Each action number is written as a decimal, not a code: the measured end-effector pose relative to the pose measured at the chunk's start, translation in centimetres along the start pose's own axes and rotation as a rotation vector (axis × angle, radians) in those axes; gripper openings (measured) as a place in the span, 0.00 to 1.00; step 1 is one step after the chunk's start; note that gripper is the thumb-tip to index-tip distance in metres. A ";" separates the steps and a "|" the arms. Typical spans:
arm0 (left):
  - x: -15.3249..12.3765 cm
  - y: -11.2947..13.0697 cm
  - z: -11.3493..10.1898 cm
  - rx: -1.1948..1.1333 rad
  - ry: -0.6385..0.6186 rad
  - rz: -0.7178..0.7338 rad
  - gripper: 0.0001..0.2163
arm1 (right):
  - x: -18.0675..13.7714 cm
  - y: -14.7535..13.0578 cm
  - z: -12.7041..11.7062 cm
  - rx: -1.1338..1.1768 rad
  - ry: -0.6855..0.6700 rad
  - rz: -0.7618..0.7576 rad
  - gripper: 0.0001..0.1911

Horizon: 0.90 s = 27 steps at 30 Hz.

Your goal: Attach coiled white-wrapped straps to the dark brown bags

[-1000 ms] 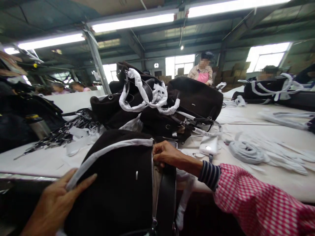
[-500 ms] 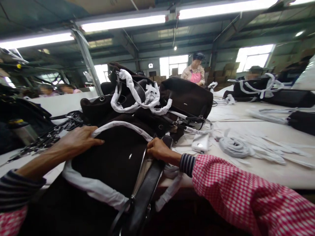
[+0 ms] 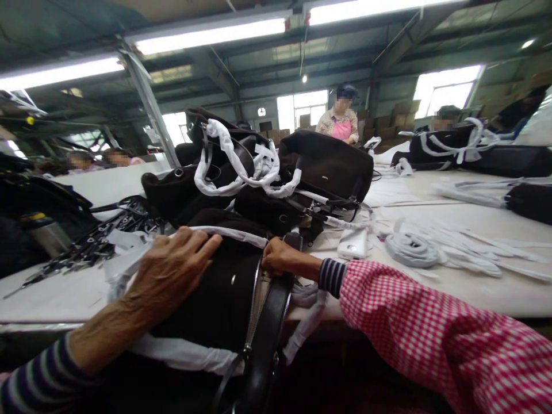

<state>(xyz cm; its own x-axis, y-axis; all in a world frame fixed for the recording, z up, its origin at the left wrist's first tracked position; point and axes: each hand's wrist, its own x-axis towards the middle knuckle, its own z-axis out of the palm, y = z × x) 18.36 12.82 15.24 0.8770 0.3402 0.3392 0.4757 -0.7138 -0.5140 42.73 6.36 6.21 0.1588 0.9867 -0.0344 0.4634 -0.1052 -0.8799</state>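
Note:
A dark brown handbag with white paper-wrapped handles lies at the near edge of the table. My left hand rests flat on top of it, fingers stretched over the wrapped handle. My right hand is closed on the bag's top edge beside the zipper, next to a black strap that hangs down over the table edge. Behind them is a pile of similar dark bags with white-wrapped handles.
A white table stretches to the right with coils of white wrapping strips and a small white device. Metal hardware and a steel flask lie at left. Other people stand or sit at the far side.
My left hand slid from the bag's lower left side up onto its top. The bag was pushed further onto the table. My right hand stayed on the zipper edge.

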 end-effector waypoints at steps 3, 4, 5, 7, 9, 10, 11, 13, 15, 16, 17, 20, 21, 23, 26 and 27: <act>2.1 3.5 0.2 -0.285 -0.163 0.072 0.15 | -0.1 -0.2 -0.2 0.138 -0.040 0.042 0.10; 2.7 4.5 0.6 -0.343 -0.209 0.086 0.17 | -0.1 -0.2 -0.2 0.182 -0.043 0.060 0.10; 3.2 5.2 1.1 -0.376 -0.240 0.093 0.17 | -0.1 -0.2 -0.2 0.216 -0.040 0.078 0.10; 3.9 6.3 2.0 -0.385 -0.283 0.085 0.16 | 0.1 0.0 -0.1 0.251 -0.028 0.111 0.10; 4.2 6.7 2.8 -0.359 -0.322 0.045 0.14 | 0.5 0.3 -0.1 0.271 -0.031 0.131 0.09; 4.3 6.7 3.1 -0.343 -0.340 0.030 0.13 | 0.7 0.4 -0.1 0.288 -0.040 0.142 0.09; 4.3 6.8 3.3 -0.329 -0.353 0.024 0.12 | 1.0 0.5 -0.1 0.307 -0.055 0.157 0.09; 4.2 6.8 3.7 -0.318 -0.342 0.036 0.11 | 1.4 0.5 0.0 0.349 -0.096 0.194 0.10; 4.1 6.8 4.0 -0.336 -0.295 0.065 0.11 | 1.4 0.2 -0.1 0.394 -0.145 0.228 0.12; 4.0 6.6 4.0 -0.361 -0.271 0.069 0.10 | 1.2 -0.1 -0.1 0.416 -0.165 0.236 0.12; 4.0 6.4 3.9 -0.403 -0.252 0.052 0.10 | 0.9 -0.3 -0.2 0.437 -0.179 0.233 0.11; 3.9 5.2 2.9 -0.636 -0.207 -0.080 0.13 | -0.4 -0.7 -0.5 0.529 -0.210 0.166 0.07; 4.0 4.7 2.5 -0.719 -0.184 -0.128 0.14 | -0.7 -0.8 -0.6 0.585 -0.230 0.120 0.07; 4.0 4.0 1.7 -0.836 -0.144 -0.184 0.16 | -1.2 -0.7 -0.6 0.690 -0.276 0.027 0.09; 3.9 4.1 1.4 -0.921 -0.164 -0.181 0.16 | -0.9 -0.6 -0.1 0.602 -0.242 0.018 0.06; 3.8 4.4 1.4 -0.942 -0.176 -0.173 0.16 | -0.6 -0.6 0.1 0.514 -0.188 0.034 0.05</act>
<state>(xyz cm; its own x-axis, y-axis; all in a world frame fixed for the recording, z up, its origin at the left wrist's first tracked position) 23.90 11.86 13.17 0.8339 0.5186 0.1889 0.4174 -0.8165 0.3989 42.27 5.86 6.68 -0.0140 0.9939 -0.1090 -0.0326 -0.1095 -0.9935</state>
